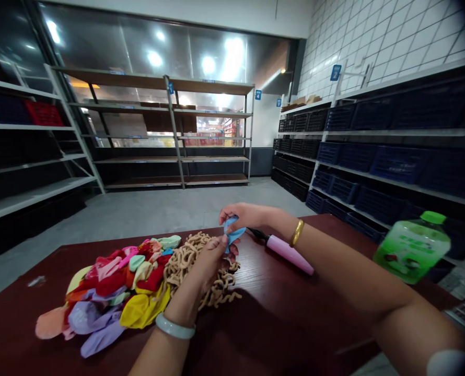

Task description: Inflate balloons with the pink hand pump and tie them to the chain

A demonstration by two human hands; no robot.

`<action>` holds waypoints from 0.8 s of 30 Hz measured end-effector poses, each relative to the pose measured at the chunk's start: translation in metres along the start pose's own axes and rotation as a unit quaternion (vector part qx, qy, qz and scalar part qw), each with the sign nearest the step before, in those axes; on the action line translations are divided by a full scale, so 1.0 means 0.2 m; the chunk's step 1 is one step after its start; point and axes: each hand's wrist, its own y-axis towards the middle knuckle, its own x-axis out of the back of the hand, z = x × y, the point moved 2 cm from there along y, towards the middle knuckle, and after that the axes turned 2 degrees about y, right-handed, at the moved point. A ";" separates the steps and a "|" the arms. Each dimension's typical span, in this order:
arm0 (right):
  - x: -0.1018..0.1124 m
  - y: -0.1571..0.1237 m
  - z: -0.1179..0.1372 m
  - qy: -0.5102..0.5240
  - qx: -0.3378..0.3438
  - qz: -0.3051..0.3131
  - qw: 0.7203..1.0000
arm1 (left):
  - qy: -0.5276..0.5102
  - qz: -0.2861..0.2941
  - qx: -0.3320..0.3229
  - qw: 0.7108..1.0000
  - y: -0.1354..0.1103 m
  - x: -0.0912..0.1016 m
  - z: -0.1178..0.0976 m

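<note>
Above the table, both my hands are closed on a small limp blue balloon. My left hand pinches its lower part, while the fingers of my right hand grip it from above. Beneath and beside my left hand lies a heap of beige curly, worm-like pieces; I cannot tell what they are. Further left spreads a pile of deflated balloons in red, yellow, purple, pink and other colours. A pink hand pump with a black nozzle lies beneath my right forearm.
The dark red table carries a bottle of green liquid at its right side. A small clear plastic scrap lies at the left. Beyond stand metal shelves, and dark crates fill the right-hand racks.
</note>
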 end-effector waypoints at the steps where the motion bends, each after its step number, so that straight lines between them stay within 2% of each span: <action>1: 0.00 -0.02 -0.01 0.011 -0.003 0.013 1.000 | 0.001 0.010 0.009 1.000 -0.01 -0.01 0.00; 4: -0.01 -0.06 -0.03 0.029 -0.006 0.032 0.999 | 0.016 0.046 0.060 0.997 -0.02 -0.04 0.03; 7: 0.01 -0.10 -0.10 0.000 -0.070 -0.059 0.996 | -0.026 0.079 0.100 0.991 -0.04 -0.06 0.05; 9: 0.04 -0.16 -0.17 -0.048 -0.135 -0.132 0.981 | -0.090 0.079 0.093 0.988 -0.05 -0.06 0.04; 12: 0.05 -0.32 -0.30 -0.111 -0.218 -0.164 0.956 | -0.188 0.062 0.054 0.979 -0.04 -0.04 -0.01; 15: 0.00 -0.52 -0.43 -0.178 -0.294 -0.151 0.927 | -0.246 0.026 0.004 0.969 -0.02 0.02 -0.06; 18: -0.08 -0.66 -0.52 -0.237 -0.345 -0.150 0.896 | -0.282 -0.046 -0.042 0.957 0.00 0.10 -0.10; 21: -0.14 -0.67 -0.53 -0.280 -0.359 -0.161 0.876 | -0.312 -0.122 -0.075 0.939 0.01 0.19 -0.10; 24: -0.18 -0.55 -0.44 -0.311 -0.321 -0.190 0.874 | -0.333 -0.181 -0.101 0.920 0.03 0.27 -0.10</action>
